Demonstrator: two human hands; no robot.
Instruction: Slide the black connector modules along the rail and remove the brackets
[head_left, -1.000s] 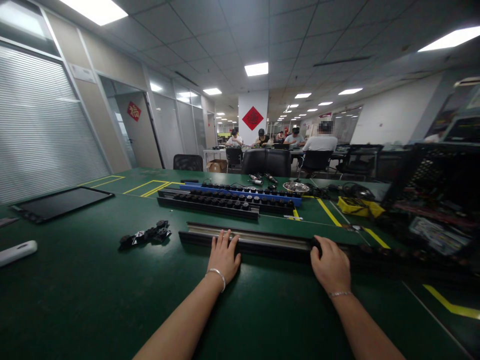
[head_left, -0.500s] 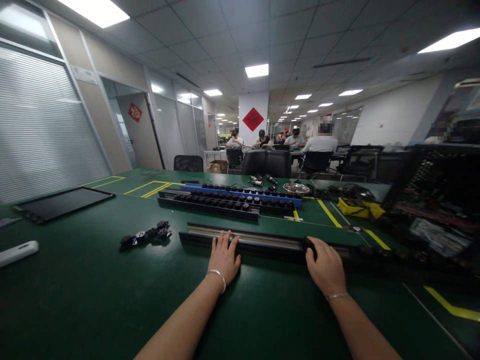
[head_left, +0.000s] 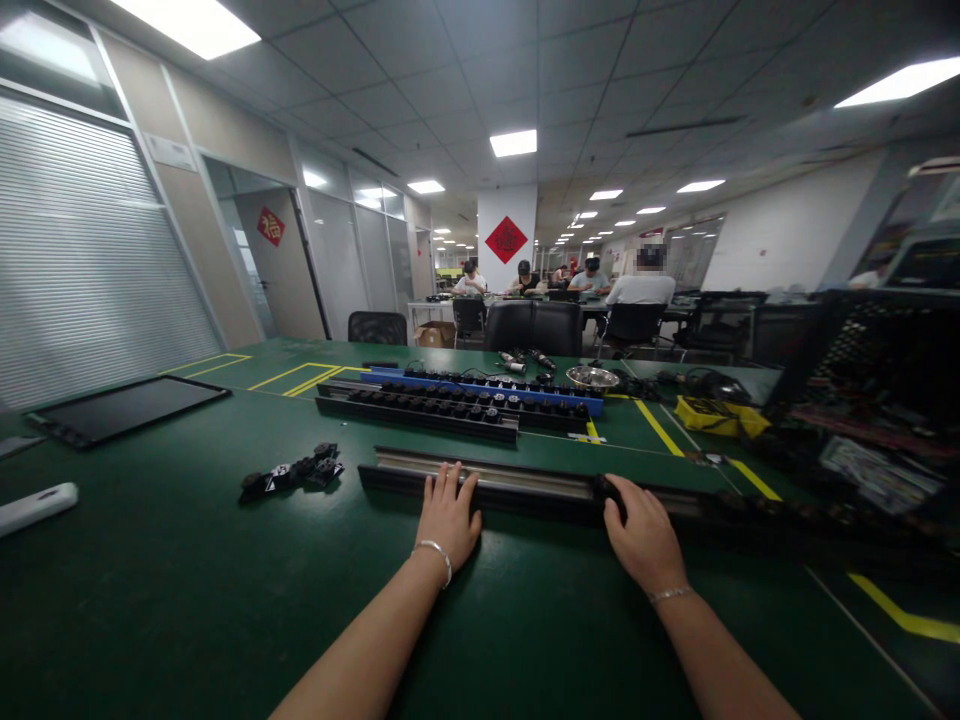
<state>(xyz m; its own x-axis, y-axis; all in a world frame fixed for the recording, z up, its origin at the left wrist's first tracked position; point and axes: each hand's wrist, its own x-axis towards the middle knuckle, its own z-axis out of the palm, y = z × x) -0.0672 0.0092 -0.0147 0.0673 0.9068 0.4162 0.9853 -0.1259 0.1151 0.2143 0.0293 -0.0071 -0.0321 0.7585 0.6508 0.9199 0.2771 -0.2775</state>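
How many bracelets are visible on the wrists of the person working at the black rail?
2: one bracelet just behind the left hand, which lies on the black rail, and a second bracelet just behind the right hand. No other seems hidden.

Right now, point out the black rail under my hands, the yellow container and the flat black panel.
Black rail [head_left: 540, 499]: head view, on its near side wall.
Yellow container [head_left: 703, 415]: head view, on its near wall.
Flat black panel [head_left: 135, 408]: head view, mid-surface.
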